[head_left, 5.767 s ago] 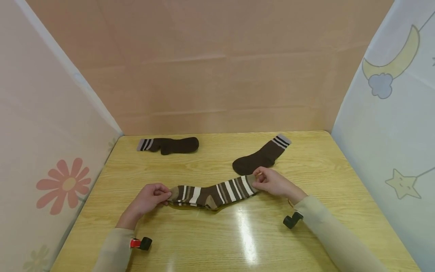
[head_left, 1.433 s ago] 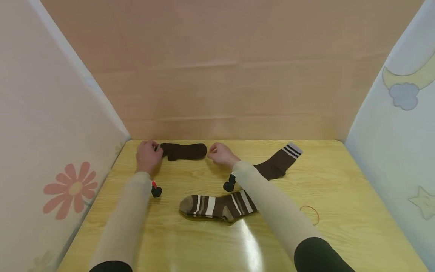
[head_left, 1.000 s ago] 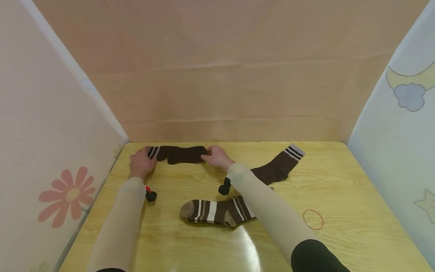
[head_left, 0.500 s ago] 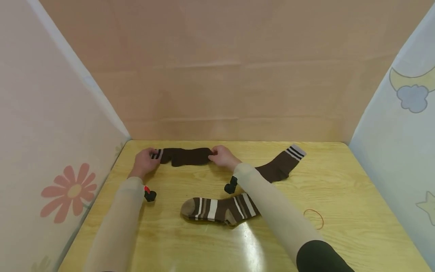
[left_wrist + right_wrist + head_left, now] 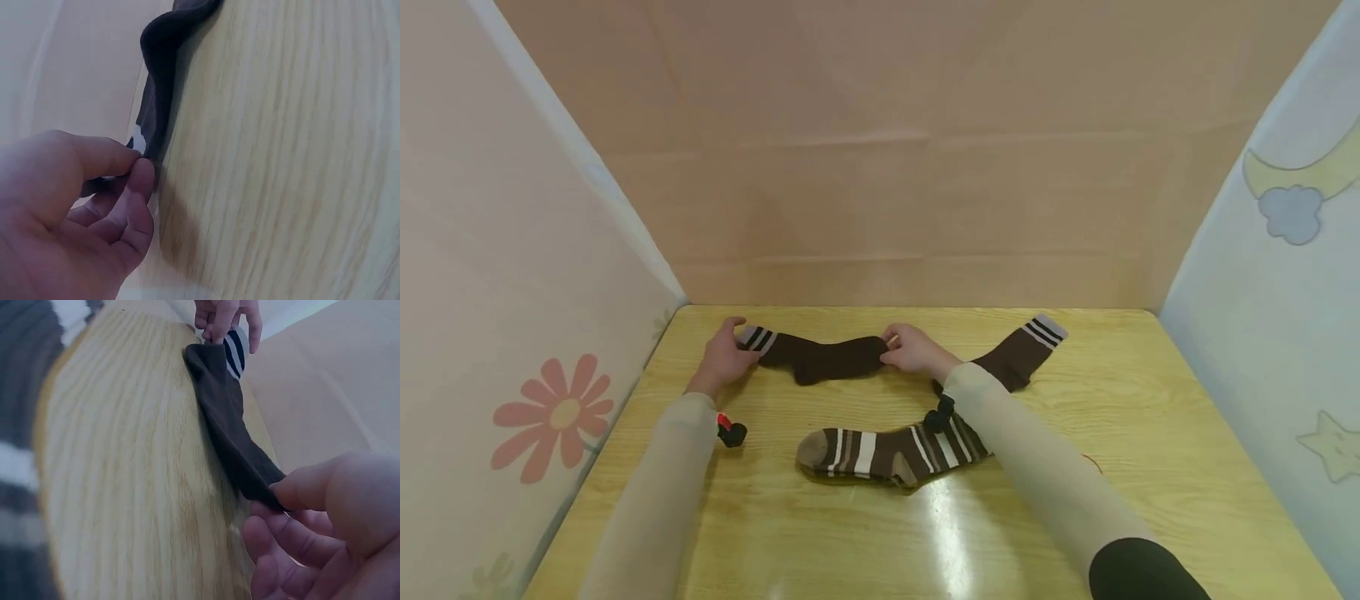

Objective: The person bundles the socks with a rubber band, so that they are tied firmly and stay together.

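A dark brown sock [image 5: 831, 360] with a grey, black-striped cuff lies stretched sideways near the back of the table. My left hand [image 5: 724, 360] pinches its cuff between thumb and fingers, as the left wrist view shows close up. At the other end, the thumb and fingers of my right hand [image 5: 312, 525] grip the toe. Nearer to me lies a brown sock with white and tan stripes [image 5: 865, 454]; my right sleeve covers its right end. A second dark brown sock [image 5: 1018, 354] with a striped cuff slants behind my right wrist, its toe partly hidden.
The wooden table [image 5: 760, 525] is bordered by a tan back panel [image 5: 880, 183] and pale patterned side panels. A sliver of a thin orange ring [image 5: 1092, 461] shows beside my right sleeve.
My hands have let go of the striped sock and taken hold of the left dark sock. Lately that sock has shifted right and towards me. My right sleeve now covers most of the orange ring.
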A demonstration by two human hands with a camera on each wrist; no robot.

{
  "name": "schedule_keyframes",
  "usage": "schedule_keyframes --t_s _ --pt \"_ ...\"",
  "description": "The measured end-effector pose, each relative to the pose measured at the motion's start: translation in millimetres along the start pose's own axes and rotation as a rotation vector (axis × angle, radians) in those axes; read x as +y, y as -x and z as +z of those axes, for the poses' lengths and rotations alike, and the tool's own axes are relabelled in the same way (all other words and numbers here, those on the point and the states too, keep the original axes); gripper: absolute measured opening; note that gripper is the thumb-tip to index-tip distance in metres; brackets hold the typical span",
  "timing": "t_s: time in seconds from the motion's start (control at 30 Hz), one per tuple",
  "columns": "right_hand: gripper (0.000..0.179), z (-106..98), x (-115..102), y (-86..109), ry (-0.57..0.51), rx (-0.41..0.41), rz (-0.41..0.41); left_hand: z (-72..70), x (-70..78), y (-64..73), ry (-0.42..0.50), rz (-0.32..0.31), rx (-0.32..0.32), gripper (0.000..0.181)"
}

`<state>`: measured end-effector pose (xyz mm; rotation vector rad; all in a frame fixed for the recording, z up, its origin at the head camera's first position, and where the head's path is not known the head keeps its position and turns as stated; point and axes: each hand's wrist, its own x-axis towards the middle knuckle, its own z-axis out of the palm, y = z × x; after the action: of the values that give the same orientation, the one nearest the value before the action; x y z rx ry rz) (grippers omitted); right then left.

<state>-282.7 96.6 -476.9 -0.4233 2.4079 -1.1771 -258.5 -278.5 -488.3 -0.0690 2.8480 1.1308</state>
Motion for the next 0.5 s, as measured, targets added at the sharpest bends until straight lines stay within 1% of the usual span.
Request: schedule_keyframes --t_s 0.13,0.2,0.3,0.37,0.5 --pt "0.038 -6 2 12.1 -0.023 0.010 -0.021 6.4 2.8 -3.3 0.034 0.035 0.015 0.068" --pt "0.040 -9 3 18.9 -0.036 0.006 -0.039 10.1 5.9 -4.2 0.069 0.054 0.023 0.062" --pt "0.042 -13 5 28.7 -0.043 -0.004 -0.076 15.2 12.2 -4.3 0.135 0.080 0.025 0.052" --pt "0.041 -14 7 34.1 -0.054 -0.011 -0.100 18.5 17.3 -4.5 0.184 0.086 0.025 0.047" --pt "0.042 -19 10 46.4 -0.058 -0.013 -0.126 24.3 29.2 -5.6 0.264 0.105 0.025 0.043"
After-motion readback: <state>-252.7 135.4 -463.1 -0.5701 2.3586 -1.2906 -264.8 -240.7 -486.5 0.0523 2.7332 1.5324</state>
